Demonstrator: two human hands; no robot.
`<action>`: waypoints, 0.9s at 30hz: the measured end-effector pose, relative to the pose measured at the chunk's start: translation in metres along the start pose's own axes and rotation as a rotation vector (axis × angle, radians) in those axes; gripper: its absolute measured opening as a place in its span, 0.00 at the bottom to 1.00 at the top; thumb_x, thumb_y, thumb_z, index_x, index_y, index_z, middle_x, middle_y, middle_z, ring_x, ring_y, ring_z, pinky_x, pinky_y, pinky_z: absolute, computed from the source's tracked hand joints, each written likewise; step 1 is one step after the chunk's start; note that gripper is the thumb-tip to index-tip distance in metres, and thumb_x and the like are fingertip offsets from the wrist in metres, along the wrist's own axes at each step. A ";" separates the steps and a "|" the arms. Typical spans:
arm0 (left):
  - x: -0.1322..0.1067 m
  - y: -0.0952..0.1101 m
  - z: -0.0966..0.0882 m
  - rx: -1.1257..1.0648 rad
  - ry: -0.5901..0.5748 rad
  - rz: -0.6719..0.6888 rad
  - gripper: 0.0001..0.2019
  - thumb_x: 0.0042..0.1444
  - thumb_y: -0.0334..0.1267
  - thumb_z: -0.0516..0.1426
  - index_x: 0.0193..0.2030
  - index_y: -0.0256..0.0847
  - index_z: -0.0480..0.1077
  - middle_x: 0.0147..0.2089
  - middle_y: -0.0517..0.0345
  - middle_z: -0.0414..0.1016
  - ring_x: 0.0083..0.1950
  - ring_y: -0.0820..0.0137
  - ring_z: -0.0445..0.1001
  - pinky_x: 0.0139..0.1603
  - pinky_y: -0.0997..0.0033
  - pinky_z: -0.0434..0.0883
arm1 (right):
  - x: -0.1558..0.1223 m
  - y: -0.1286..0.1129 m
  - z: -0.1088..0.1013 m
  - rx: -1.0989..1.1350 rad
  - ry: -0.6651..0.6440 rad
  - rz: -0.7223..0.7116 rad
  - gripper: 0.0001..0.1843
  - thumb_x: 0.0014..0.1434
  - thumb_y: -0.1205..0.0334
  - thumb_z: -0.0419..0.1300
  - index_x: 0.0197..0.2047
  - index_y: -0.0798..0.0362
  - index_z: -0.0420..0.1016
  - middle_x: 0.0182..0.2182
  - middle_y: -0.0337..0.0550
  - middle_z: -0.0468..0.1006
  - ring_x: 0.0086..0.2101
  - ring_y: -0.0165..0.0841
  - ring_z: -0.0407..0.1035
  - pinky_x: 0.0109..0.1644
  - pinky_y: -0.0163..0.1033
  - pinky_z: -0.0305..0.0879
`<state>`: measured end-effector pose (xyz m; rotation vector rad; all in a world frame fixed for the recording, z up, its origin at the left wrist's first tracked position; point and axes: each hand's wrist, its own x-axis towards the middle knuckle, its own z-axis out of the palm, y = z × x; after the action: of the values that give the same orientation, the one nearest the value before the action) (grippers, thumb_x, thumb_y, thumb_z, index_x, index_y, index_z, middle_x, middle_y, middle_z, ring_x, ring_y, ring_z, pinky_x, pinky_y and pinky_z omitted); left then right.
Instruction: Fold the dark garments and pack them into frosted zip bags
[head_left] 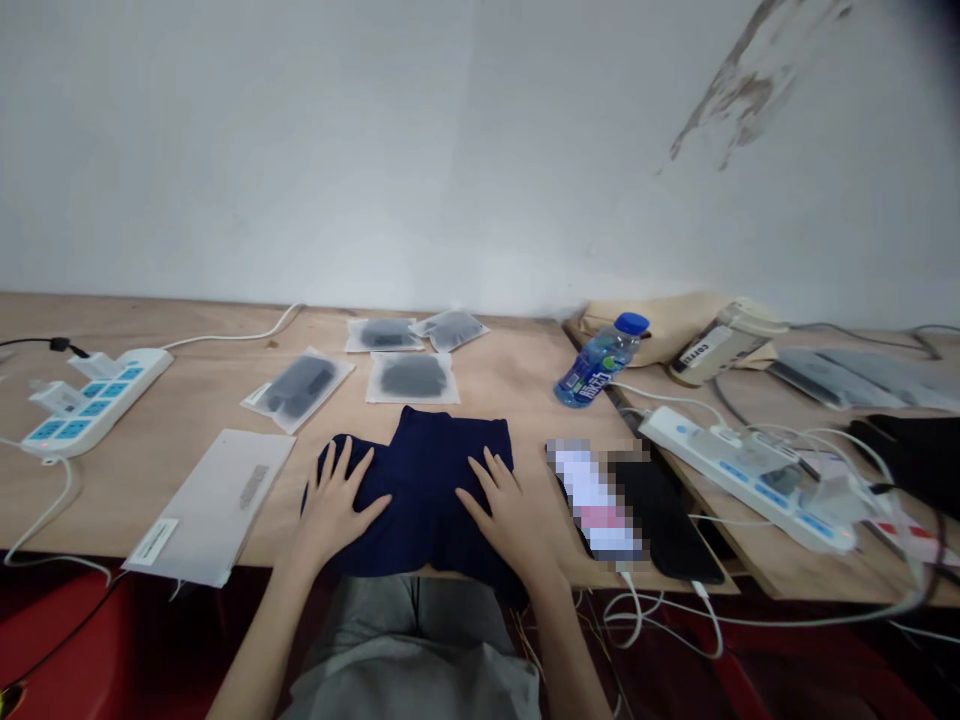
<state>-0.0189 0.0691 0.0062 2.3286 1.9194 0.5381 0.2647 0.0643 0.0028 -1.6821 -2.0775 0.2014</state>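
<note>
A dark navy cloth garment (431, 490) is spread at the front edge of the table, its lower part hanging over. Which kind of garment it is I cannot tell for sure. My left hand (337, 505) lies flat on its left side with the fingers spread. On its right side rests my right hand (506, 510), also open, palm down. Left of the garment lies a flat frosted zip bag (214, 505) with a white label. Beyond it are several frosted bags with dark contents, among them one bag (298, 388) at left and another bag (412, 377) in the middle.
A blue-capped bottle (602, 360) stands tilted in view at the right. Two phones, one lit (596, 500) and one dark (667, 520), lie on charging cables. Power strips sit at left (97, 400) and right (750, 480). A coffee cup (724, 345) rests by a beige bag (660, 320).
</note>
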 end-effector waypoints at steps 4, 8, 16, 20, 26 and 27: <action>-0.004 0.007 0.019 0.047 0.002 -0.055 0.40 0.55 0.61 0.54 0.71 0.45 0.53 0.75 0.44 0.42 0.74 0.42 0.41 0.68 0.36 0.46 | 0.011 0.028 -0.005 -0.066 -0.058 -0.089 0.33 0.62 0.43 0.55 0.67 0.46 0.62 0.67 0.49 0.58 0.65 0.48 0.54 0.66 0.59 0.55; -0.009 0.017 0.023 0.044 0.059 -0.057 0.42 0.54 0.62 0.54 0.70 0.40 0.54 0.75 0.40 0.41 0.74 0.41 0.40 0.68 0.37 0.45 | 0.021 0.047 -0.014 -0.041 -0.114 -0.152 0.34 0.59 0.42 0.59 0.66 0.43 0.63 0.66 0.47 0.60 0.65 0.47 0.55 0.66 0.59 0.54; 0.073 0.001 -0.009 -0.131 0.178 -0.134 0.20 0.65 0.46 0.48 0.55 0.40 0.71 0.58 0.44 0.72 0.60 0.56 0.69 0.61 0.57 0.63 | 0.065 0.018 -0.020 0.058 0.003 -0.161 0.19 0.64 0.55 0.55 0.54 0.51 0.74 0.56 0.51 0.74 0.55 0.43 0.69 0.60 0.51 0.64; 0.134 -0.018 -0.012 -0.175 -0.002 -0.357 0.16 0.61 0.42 0.51 0.45 0.35 0.75 0.44 0.40 0.78 0.51 0.55 0.75 0.52 0.62 0.66 | 0.108 -0.005 -0.015 0.086 -0.026 -0.156 0.14 0.64 0.62 0.54 0.51 0.53 0.73 0.48 0.50 0.78 0.49 0.40 0.73 0.53 0.44 0.67; 0.168 -0.028 0.004 -0.285 -0.062 -0.406 0.14 0.54 0.41 0.55 0.20 0.39 0.69 0.24 0.51 0.72 0.37 0.59 0.75 0.37 0.68 0.64 | 0.151 -0.035 0.015 0.041 -0.071 -0.229 0.10 0.64 0.65 0.54 0.47 0.55 0.73 0.45 0.50 0.77 0.45 0.36 0.72 0.49 0.39 0.66; 0.168 -0.028 0.006 -0.319 -0.067 -0.405 0.15 0.54 0.41 0.55 0.18 0.40 0.67 0.21 0.53 0.69 0.34 0.60 0.74 0.35 0.69 0.63 | 0.154 -0.041 0.021 0.038 -0.073 -0.245 0.10 0.64 0.65 0.55 0.47 0.55 0.73 0.44 0.49 0.77 0.45 0.36 0.72 0.49 0.38 0.65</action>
<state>-0.0170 0.2376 0.0294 1.6888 2.0203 0.6542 0.1960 0.2053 0.0402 -1.4018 -2.2947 0.2249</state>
